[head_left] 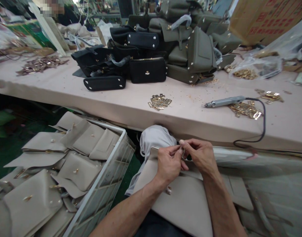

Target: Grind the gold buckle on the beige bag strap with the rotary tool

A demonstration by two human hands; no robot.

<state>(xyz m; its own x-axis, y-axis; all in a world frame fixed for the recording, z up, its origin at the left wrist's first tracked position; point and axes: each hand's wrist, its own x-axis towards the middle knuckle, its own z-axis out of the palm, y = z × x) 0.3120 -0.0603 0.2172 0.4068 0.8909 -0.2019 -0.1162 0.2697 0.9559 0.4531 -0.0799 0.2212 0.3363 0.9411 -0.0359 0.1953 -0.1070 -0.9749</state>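
Observation:
A beige leather bag (188, 200) lies across my lap below the table edge, with a grey fabric cover (154, 138) bunched at its top. My left hand (168, 163) grips the bag's upper edge with closed fingers. My right hand (199, 154) meets it there, thumb and fingertips pinched on the same edge; whatever small part sits between them is hidden. A small gold fitting (168, 189) shows on the bag just under my left wrist.
A white wire crate (109, 177) at my left holds several beige bag panels. On the table lie a pile of gold hardware (160, 101), a grey electric screwdriver (225, 101) with black cord, black bags (121, 65) and olive bags (195, 49). A person sits far left.

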